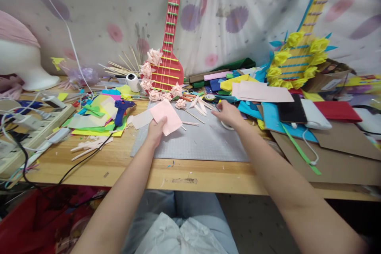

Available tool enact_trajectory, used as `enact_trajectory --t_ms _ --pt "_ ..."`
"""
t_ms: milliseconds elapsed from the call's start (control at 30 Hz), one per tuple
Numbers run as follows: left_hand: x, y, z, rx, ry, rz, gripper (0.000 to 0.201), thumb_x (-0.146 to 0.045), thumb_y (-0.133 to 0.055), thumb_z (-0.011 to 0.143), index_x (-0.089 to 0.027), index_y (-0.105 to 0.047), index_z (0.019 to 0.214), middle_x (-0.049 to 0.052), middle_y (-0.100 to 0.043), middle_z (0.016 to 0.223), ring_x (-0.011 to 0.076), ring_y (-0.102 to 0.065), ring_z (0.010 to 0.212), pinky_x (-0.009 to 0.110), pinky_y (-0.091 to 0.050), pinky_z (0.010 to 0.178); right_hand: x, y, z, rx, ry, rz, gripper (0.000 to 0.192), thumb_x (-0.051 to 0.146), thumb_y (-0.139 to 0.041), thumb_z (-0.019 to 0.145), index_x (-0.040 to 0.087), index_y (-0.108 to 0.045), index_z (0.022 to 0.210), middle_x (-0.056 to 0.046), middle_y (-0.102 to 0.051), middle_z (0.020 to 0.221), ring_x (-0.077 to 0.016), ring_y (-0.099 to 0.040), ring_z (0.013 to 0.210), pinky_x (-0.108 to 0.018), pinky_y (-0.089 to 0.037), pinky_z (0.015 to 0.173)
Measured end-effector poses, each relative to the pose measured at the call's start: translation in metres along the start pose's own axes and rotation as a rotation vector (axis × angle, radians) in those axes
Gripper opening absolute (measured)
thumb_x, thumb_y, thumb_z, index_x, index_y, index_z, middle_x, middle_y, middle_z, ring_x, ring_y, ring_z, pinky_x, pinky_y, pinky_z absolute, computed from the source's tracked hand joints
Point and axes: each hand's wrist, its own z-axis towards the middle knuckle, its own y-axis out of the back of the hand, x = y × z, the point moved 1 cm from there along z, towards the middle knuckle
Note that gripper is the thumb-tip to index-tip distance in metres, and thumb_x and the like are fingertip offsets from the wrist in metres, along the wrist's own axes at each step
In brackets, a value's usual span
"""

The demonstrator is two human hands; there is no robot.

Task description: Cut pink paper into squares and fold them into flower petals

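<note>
Left hand [155, 130] pinching a pink paper sheet [166, 116] over the grey cutting mat [205, 143], right hand [228, 114] loosely curled at the mat's far edge, grip unclear, blue glue gun [122, 109] left on the table [119, 166].

left hand [155, 130] holding pink paper [166, 116], right hand [228, 114] on grey mat [202, 143]

A pale fabric backdrop [238, 4] printed with pink and purple flowers hangs across the far side, its folds fanning out from the middle. In front of it runs a wooden desk [166, 174] with a light, scuffed top (a worn patch shows near its front edge). Below the desk's near edge the floor [262, 222] looks grey and plain. The light is soft and even, without hard shadows.
</note>
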Motion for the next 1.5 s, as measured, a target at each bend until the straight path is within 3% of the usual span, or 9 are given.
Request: enact_trajectory --t_ms 167,267,500,667,767,933,1200,1367,1500 --pt "0.004 -0.027 0.000 0.162 0.010 0.185 0.032 -0.022 -0.068 0.063 -0.011 -0.064 0.092 0.011 -0.068 0.094 0.0218 -0.063 0.083 0.038 -0.047 0.081 0.055 -0.045 -0.011 0.403 0.199 1.049 0.042 0.044 -0.065 0.063 0.019 -0.052 0.095 -0.005 -0.060 0.098 -0.0151 -0.057 0.087 -0.029 -0.045 0.074" --pt "0.007 -0.040 0.004 0.167 -0.041 0.353 0.028 -0.020 -0.066 0.064 -0.013 -0.064 0.091 0.010 -0.068 0.090 0.0233 -0.062 0.082 0.040 -0.047 0.081 0.065 -0.070 -0.014 0.417 0.117 1.318 0.041 0.040 -0.070 0.056 0.019 -0.053 0.087 -0.002 -0.061 0.089 -0.0133 -0.057 0.078 -0.027 -0.045 0.070" --pt "0.015 -0.063 0.013 0.195 -0.145 0.574 0.014 -0.015 -0.065 0.060 -0.017 -0.064 0.074 0.006 -0.065 0.074 0.0223 -0.059 0.078 0.037 -0.043 0.083 0.044 -0.079 -0.015 0.261 0.040 1.390 0.042 0.040 -0.071 0.051 0.020 -0.053 0.084 -0.001 -0.062 0.084 -0.0159 -0.057 0.076 -0.029 -0.045 0.069" --pt "0.002 -0.050 0.019 0.380 -0.347 1.051 0.024 -0.025 -0.059 0.069 -0.017 -0.062 0.091 0.008 -0.060 0.098 0.0194 -0.055 0.084 0.035 -0.043 0.082 0.025 -0.075 -0.005 0.083 -0.040 1.322 0.043 0.045 -0.065 0.052 0.021 -0.048 0.084 -0.002 -0.061 0.088 -0.0182 -0.057 0.082 -0.030 -0.046 0.069" --pt "-0.008 -0.036 0.025 0.629 -0.510 1.420 0.029 -0.022 -0.063 0.065 -0.019 -0.063 0.094 0.008 -0.058 0.103 0.0226 -0.048 0.102 0.036 -0.036 0.091 0.014 -0.077 0.002 -0.055 -0.093 1.269 0.043 0.047 -0.062 0.052 0.021 -0.046 0.082 -0.002 -0.061 0.087 -0.0185 -0.056 0.084 -0.030 -0.046 0.069" --pt "-0.011 -0.031 0.032 0.880 -0.546 1.764 0.023 -0.015 -0.053 0.072 -0.018 -0.062 0.093 0.009 -0.060 0.096 0.0208 -0.052 0.095 0.031 -0.038 0.084 0.004 -0.083 0.008 -0.130 -0.185 1.370 0.043 0.040 -0.063 0.048 0.021 -0.046 0.083 -0.001 -0.062 0.083 -0.0176 -0.057 0.079 -0.030 -0.047 0.067" --pt "-0.006 -0.038 0.017 0.824 -0.545 1.834 0.019 -0.012 -0.041 0.077 -0.014 -0.060 0.084 0.014 -0.061 0.087 0.0225 -0.055 0.090 0.034 -0.038 0.083 0.002 -0.084 0.008 -0.097 -0.213 1.410 0.039 0.037 -0.063 0.049 0.021 -0.045 0.081 -0.002 -0.063 0.082 -0.0185 -0.060 0.078 -0.033 -0.049 0.069" --pt "-0.018 -0.024 0.022 0.792 -0.514 1.665 0.017 -0.004 -0.047 0.068 -0.015 -0.057 0.077 0.012 -0.059 0.083 0.0245 -0.054 0.089 0.037 -0.038 0.086 0.002 -0.084 0.008 -0.108 -0.206 1.409 0.036 0.038 -0.063 0.052 0.022 -0.045 0.078 -0.002 -0.062 0.081 -0.0184 -0.059 0.079 -0.034 -0.049 0.069" --pt "-0.071 0.010 0.041 0.385 -0.422 1.301 0.019 0.000 -0.054 0.062 -0.018 -0.055 0.061 0.005 -0.055 0.068 0.0227 -0.054 0.091 0.037 -0.033 0.098 0.005 -0.082 0.007 -0.104 -0.223 1.484 0.035 0.031 -0.065 0.050 0.021 -0.046 0.079 0.000 -0.061 0.081 -0.0163 -0.058 0.077 -0.032 -0.049 0.072"
